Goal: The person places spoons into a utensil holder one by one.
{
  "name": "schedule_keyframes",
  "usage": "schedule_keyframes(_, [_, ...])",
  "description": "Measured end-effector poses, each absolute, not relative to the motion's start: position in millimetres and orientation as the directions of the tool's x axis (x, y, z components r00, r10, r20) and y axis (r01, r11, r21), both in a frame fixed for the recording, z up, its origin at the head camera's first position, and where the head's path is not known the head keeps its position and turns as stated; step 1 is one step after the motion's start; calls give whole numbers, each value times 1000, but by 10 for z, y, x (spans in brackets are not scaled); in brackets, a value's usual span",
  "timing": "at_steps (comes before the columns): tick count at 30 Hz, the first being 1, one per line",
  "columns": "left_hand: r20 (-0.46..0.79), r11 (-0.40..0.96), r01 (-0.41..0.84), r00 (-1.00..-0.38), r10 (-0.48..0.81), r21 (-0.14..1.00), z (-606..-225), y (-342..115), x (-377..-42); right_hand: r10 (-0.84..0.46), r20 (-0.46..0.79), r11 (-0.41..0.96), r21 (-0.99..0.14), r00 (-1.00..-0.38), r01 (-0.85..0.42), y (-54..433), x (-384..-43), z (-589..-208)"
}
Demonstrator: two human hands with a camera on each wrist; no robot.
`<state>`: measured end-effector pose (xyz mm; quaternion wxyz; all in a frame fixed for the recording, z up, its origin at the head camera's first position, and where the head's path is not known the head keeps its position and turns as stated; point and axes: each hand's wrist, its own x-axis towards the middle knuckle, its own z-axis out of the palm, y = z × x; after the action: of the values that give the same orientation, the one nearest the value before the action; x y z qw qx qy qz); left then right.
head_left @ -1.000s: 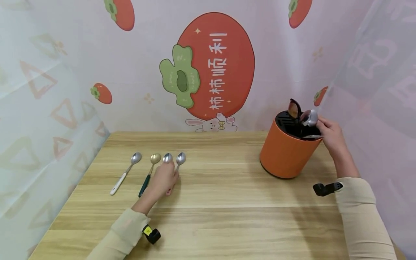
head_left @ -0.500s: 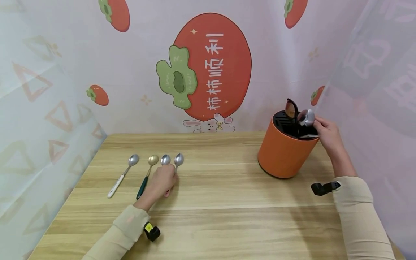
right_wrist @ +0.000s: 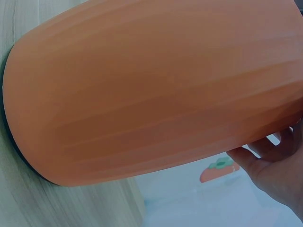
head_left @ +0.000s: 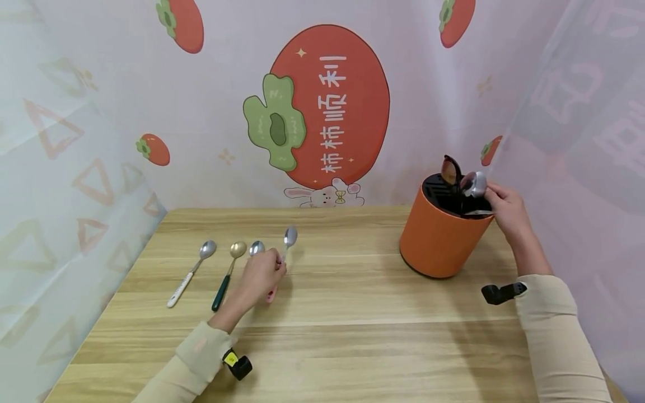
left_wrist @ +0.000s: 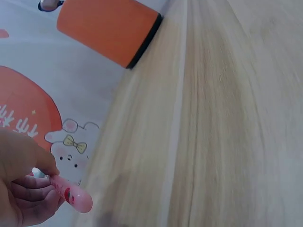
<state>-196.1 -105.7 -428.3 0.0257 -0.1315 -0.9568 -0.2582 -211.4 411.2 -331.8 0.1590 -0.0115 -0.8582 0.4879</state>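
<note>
My left hand (head_left: 259, 274) pinches a spoon with a silver bowl (head_left: 290, 236) and a pink handle (left_wrist: 73, 195); the handle's rounded end pokes out below the fingers. Just left of it lies another silver spoon (head_left: 257, 247), its handle hidden by the hand. A gold spoon with a dark green handle (head_left: 220, 293) and a silver spoon with a white handle (head_left: 180, 289) lie further left. At the orange utensil holder (head_left: 442, 243), my right hand (head_left: 509, 210) pinches a rounded silver piece, like a spoon bowl (head_left: 479, 184), at the rim. Its fingertips are partly hidden in the right wrist view (right_wrist: 279, 175).
A dark-rimmed brown oval (head_left: 450, 170) sticks up from the holder's black slotted top (head_left: 434, 184). The wooden table (head_left: 347, 285) meets a printed cloth backdrop (head_left: 216, 101) at its back edge, with cloth at both sides too.
My left hand has moved slightly right, taking the pink-handled spoon with it; that spoon's bowl has shifted right and away from its neighbour. The right hand stays at the holder.
</note>
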Motion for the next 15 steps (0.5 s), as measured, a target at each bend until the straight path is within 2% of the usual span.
schedule_keyframes(11, [309, 764, 376, -920, 241, 524, -4079, -808, -1872, 172, 258, 520, -843, -951, -135, 4110, -2116, -3308])
schedule_keyframes(15, [345, 727, 410, -905, 249, 551, -4016, -721, -1860, 172, 255, 527, -840, -952, -130, 4118, -2117, -3309])
